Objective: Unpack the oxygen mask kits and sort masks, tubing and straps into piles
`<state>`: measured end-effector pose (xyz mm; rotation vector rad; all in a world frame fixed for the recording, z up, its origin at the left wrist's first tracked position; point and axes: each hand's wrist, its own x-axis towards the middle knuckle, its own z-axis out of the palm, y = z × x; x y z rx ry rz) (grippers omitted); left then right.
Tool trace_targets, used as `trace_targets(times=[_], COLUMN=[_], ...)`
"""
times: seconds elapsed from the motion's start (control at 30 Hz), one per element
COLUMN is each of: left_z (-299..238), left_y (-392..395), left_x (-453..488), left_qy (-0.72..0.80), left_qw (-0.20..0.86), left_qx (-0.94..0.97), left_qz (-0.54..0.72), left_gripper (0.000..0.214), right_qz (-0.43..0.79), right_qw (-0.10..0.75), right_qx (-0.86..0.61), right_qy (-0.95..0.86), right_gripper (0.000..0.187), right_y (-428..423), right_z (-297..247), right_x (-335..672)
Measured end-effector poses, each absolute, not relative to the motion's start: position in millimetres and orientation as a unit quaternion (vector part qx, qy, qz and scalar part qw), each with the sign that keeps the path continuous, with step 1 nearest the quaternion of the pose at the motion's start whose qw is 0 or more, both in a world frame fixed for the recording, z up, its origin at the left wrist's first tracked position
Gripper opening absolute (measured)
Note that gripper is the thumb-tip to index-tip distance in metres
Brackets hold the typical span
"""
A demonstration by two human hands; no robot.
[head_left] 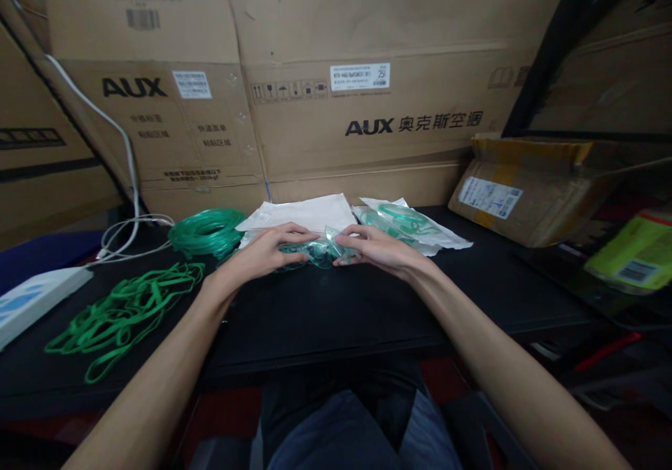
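Observation:
Both my hands rest on the black table and together grip a clear green-tinted plastic mask with tubing. My left hand curls its fingers over the mask's left side. My right hand pinches the right side with fingers closed. Behind the hands lies a white packaging bag. To the right of it, another bagged green mask lies flat.
A coil of green tubing sits left of my hands, and loose green elastic bands lie nearer the left edge. A white box and white cable are at far left. Cardboard boxes stand behind; a taped parcel sits right.

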<state>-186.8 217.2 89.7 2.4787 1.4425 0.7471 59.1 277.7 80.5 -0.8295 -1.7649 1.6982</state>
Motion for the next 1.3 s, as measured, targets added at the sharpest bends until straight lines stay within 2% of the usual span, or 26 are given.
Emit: trace_targets(times=[0.1, 0.23, 0.33, 0.53, 0.77, 1.07, 1.3], left_z=[90.0, 89.4, 87.9, 82.8, 80.0, 79.7, 78.6], left_y=[217.2, 217.6, 218.0, 219.5, 220.9, 222.1, 222.7], left_x=[-186.4, -187.2, -188.2, -191.9, -194.7, -193.7, -195.0], left_qy=[0.486, 0.479, 0.472, 0.467, 0.475, 0.475, 0.481], left_qw=[0.102, 0.108, 0.11, 0.135, 0.131, 0.144, 0.148], left_qx=[0.829, 0.826, 0.825, 0.812, 0.803, 0.795, 0.782], left_qz=[0.258, 0.278, 0.291, 0.323, 0.335, 0.349, 0.368], left_gripper=[0.04, 0.038, 0.035, 0.037, 0.038, 0.039, 0.039], right_qz=[0.588, 0.409, 0.347, 0.327, 0.333, 0.321, 0.302], right_qw=[0.291, 0.312, 0.297, 0.311, 0.289, 0.292, 0.28], right_qx=[-0.306, -0.295, -0.29, -0.297, -0.306, -0.303, -0.255], right_qy=[-0.69, -0.805, -0.841, -0.841, -0.844, -0.848, -0.874], right_gripper=[0.009, 0.013, 0.015, 0.019, 0.027, 0.024, 0.032], right_y=[283.2, 295.7, 302.1, 302.9, 297.7, 300.3, 292.7], right_z=[81.2, 78.2, 73.0, 68.1, 73.1, 70.8, 68.0], right_x=[64.4, 70.5, 70.7, 67.0, 69.9, 70.8, 65.0])
